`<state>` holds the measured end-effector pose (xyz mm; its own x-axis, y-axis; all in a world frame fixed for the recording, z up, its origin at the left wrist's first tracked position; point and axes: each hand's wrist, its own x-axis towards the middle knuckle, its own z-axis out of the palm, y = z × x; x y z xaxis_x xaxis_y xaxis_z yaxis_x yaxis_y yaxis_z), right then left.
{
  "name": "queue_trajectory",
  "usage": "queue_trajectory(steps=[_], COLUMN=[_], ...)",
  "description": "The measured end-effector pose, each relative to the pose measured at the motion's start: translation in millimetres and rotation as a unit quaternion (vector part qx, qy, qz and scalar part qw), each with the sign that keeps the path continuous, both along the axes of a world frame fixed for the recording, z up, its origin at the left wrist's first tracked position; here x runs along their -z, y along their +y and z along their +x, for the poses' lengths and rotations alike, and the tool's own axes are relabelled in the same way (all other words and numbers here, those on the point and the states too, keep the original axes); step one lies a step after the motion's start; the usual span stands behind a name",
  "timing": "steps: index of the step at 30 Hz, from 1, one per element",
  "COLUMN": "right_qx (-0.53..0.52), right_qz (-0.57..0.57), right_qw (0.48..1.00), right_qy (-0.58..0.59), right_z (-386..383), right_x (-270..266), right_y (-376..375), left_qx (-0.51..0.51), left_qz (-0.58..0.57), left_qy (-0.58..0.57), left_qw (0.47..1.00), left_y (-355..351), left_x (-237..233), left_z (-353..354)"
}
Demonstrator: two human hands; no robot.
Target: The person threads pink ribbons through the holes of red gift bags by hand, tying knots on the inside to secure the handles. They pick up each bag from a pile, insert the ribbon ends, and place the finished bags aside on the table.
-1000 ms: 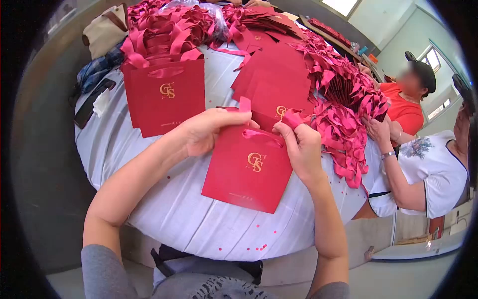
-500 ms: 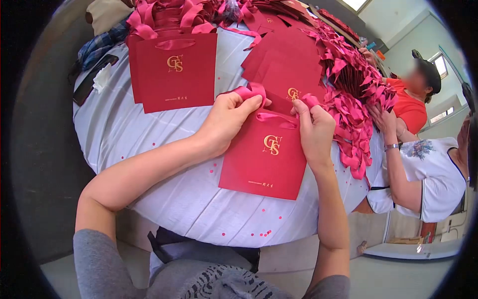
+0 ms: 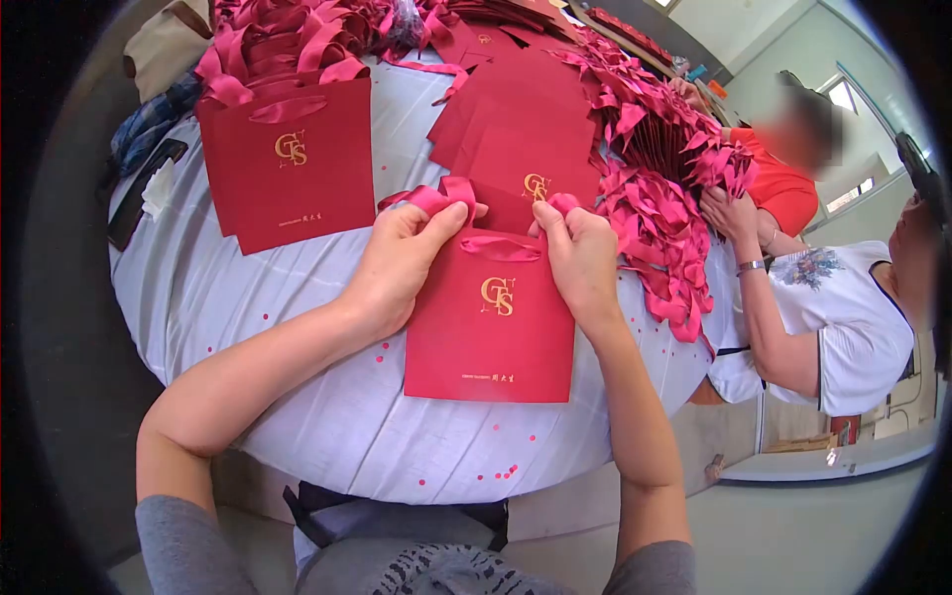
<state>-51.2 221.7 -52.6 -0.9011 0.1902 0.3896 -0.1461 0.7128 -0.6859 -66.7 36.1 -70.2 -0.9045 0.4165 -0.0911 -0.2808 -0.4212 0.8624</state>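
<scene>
A red paper gift bag [image 3: 488,347] with gold lettering lies flat in front of me, near the table's front edge. A pink ribbon handle [image 3: 501,248] runs across its top front. At the bag's upper left corner, my left hand [image 3: 397,258] is closed in a pinch on a loop of pink ribbon [image 3: 433,199]. My right hand [image 3: 580,253] pinches more of the ribbon at the upper right corner. What lies under the fingertips is hidden. Just behind the bag, flat red bags [image 3: 526,119] are piled up.
A stack of ribboned bags [image 3: 307,188] is at left, beside a phone [image 3: 144,198] and tissue [image 3: 159,188]. Ribbon-covered bags [image 3: 654,218] line the right side. Two people [image 3: 848,327] work there. Small red dots lie on the white tablecloth [image 3: 297,407].
The whole view has shifted, so most things appear further left. The bag has turned slightly and looks straighter to me. Both hands keep their pinch on the ribbon.
</scene>
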Motion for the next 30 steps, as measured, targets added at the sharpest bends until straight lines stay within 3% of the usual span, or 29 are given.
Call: queue_trajectory(steps=[7,10,11,13,21,24,26,27,28,30], right_qx=[0.005,-0.084,-0.082,-0.157,-0.158,-0.121,-0.032,-0.034,0.000,0.066], right_qz=[0.011,-0.205,-0.205,-0.343,-0.315,-0.275,-0.017,-0.015,0.080,0.211], right_qw=[0.999,0.963,0.963,0.899,0.913,0.935,0.984,0.984,0.987,0.975], right_qy=[-0.033,-0.152,-0.153,-0.221,-0.205,-0.190,-0.176,-0.173,-0.138,-0.029], right_z=[-2.1,-2.4,0.0,5.1,6.6,1.7,-1.1,1.1,7.2,16.5], right_x=[-7.0,-17.0,-24.3,-37.0,-31.1,-18.6,-17.2,-21.5,-29.5,-39.9], right_y=[7.3,21.1,22.0,22.8,16.2,15.3,16.9,18.7,20.2,21.0], left_qx=[-0.005,0.026,0.025,0.021,0.029,0.018,0.010,0.002,-0.006,0.005], left_qz=[0.013,-0.002,0.000,0.017,-0.010,-0.018,-0.025,-0.042,-0.059,-0.072], left_qy=[0.024,0.021,0.024,0.022,0.023,0.030,0.035,0.098,0.161,0.160], left_qw=[1.000,0.999,0.999,0.999,0.999,0.999,0.999,0.994,0.985,0.984], left_y=[2.8,2.7,2.5,1.8,-1.1,-0.1,3.1,5.8,6.0,5.0], left_x=[-10.8,-19.5,-20.3,-21.4,-30.8,-25.3,-18.5,-12.5,-9.2,-14.6], left_z=[9.3,14.3,14.3,12.7,11.7,12.4,11.8,11.1,10.9,14.1])
